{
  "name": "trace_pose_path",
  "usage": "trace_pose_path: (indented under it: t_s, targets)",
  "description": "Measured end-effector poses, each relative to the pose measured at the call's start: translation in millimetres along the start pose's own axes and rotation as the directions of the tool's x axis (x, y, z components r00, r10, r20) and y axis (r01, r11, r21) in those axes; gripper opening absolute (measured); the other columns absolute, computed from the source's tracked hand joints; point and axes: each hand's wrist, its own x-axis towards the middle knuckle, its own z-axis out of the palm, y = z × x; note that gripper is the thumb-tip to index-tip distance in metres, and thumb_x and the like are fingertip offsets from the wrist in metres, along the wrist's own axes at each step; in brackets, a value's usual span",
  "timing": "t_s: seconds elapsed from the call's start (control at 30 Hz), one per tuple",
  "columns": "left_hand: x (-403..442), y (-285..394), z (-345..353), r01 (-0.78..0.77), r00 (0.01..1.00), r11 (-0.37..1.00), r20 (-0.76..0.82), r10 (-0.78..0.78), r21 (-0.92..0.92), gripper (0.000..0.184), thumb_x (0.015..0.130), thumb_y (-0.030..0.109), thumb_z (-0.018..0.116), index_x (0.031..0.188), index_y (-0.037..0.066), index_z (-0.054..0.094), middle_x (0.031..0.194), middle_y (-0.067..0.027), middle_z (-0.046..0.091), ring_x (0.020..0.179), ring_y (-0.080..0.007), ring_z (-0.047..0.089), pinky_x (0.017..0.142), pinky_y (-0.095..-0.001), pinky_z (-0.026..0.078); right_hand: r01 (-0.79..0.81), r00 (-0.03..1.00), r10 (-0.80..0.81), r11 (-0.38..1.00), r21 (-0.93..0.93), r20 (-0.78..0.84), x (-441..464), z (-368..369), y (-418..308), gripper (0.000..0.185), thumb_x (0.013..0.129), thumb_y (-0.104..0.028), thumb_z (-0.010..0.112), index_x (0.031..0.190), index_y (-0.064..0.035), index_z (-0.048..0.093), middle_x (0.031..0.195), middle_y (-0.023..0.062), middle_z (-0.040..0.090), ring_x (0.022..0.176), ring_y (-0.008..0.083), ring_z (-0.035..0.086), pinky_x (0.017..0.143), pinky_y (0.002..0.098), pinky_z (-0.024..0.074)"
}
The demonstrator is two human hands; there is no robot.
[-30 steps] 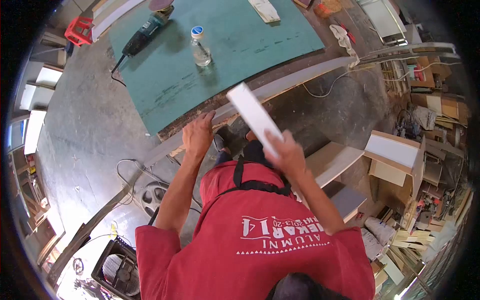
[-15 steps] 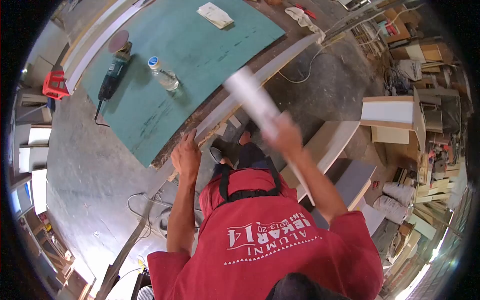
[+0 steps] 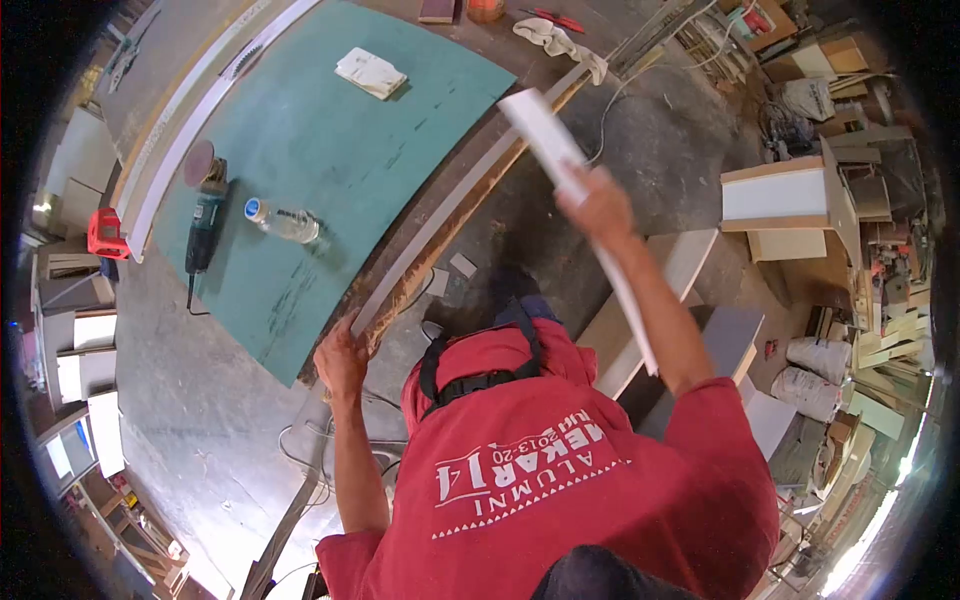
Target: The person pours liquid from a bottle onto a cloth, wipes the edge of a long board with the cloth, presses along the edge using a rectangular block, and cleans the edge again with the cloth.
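Note:
My right hand (image 3: 600, 208) is closed around a long white strip of board (image 3: 548, 138), raised at a slant, its far end over the worktable's edge. The lower length of the strip runs down beside my forearm. My left hand (image 3: 342, 360) is at the near corner of the worktable, fingers curled over its edge, by the end of a pale strip (image 3: 440, 215) along that edge. A green sheet (image 3: 360, 130) covers the tabletop. On it lie an angle grinder (image 3: 204, 225) with a round disc, a clear bottle (image 3: 285, 222) with a blue cap, and a folded white cloth (image 3: 371, 73).
A crumpled glove-like cloth (image 3: 560, 40) and red-handled pliers (image 3: 556, 19) lie at the table's far end. Boards (image 3: 650, 290) stand at my right, near an open box-like cabinet (image 3: 775, 195). A red stool (image 3: 105, 235) is at left. Cables (image 3: 310, 440) cross the floor.
My left hand has moved down onto the table's corner. My right hand and the white strip have shifted up and right. The view has turned slightly, so the table items appear farther left.

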Motion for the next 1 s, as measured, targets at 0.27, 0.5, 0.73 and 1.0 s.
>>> trace_pose_path:
  t_s: [0.27, 0.5, 0.73, 1.0]
  targets:
    - [33.2, -4.0, -13.0, 0.261, 0.939, 0.950, 0.186, -0.291, 0.170, 0.043, 0.084, 0.021, 0.081, 0.126, 0.016, 0.073, 0.095, -0.0121, 0.073, 0.087, -0.0335, 0.069, 0.082, -0.0443, 0.055, 0.033, 0.981, -0.004, 0.988, 0.150, -0.192, 176.5, -46.9, 167.1, 0.058, 0.093, -0.042, 0.073, 0.144, -0.0175, 0.064, 0.111, 0.0206, 0.069, 0.108, 0.0385, 0.069, 0.092, 0.0460, 0.0542]
    - [34.4, 86.1, 61.7, 0.240, 0.933, 0.951, -0.316, -0.170, 0.195, 0.068, 0.086, 0.004, 0.062, 0.153, 0.010, 0.052, 0.162, -0.0169, 0.043, 0.154, -0.0402, 0.033, 0.126, -0.0576, 0.023, 0.212, 0.974, -0.226, 0.917, 0.336, 0.001, 162.7, -7.6, 142.7, 0.054, 0.092, -0.027, 0.078, 0.143, -0.0148, 0.065, 0.104, 0.0167, 0.068, 0.094, 0.0347, 0.065, 0.086, 0.0426, 0.0538]
    - [171.2, 314.7, 101.0, -0.153, 0.988, 0.982, 0.007, 0.154, 0.110, 0.093, 0.081, 0.014, 0.070, 0.163, 0.003, 0.029, 0.173, -0.0172, 0.020, 0.160, -0.0401, 0.016, 0.129, -0.0589, 0.015, 0.295, 0.948, -0.317, 0.905, 0.307, 0.023, 166.2, 5.7, 147.9, 0.056, 0.093, -0.022, 0.078, 0.145, -0.0095, 0.062, 0.101, 0.0165, 0.065, 0.095, 0.0355, 0.064, 0.084, 0.0447, 0.0531]
    - [96.1, 240.8, 65.8, 0.222, 0.975, 0.968, -0.042, -0.218, 0.120, 0.087, 0.083, -0.004, 0.058, 0.164, 0.008, 0.029, 0.173, -0.0119, 0.024, 0.161, -0.0338, 0.019, 0.130, -0.0500, 0.017, 0.316, 0.943, -0.334, 0.896, 0.313, 0.004, 164.7, -4.1, 141.0, 0.051, 0.095, -0.017, 0.075, 0.143, -0.0039, 0.062, 0.107, 0.0190, 0.066, 0.098, 0.0372, 0.065, 0.085, 0.0469, 0.0536]
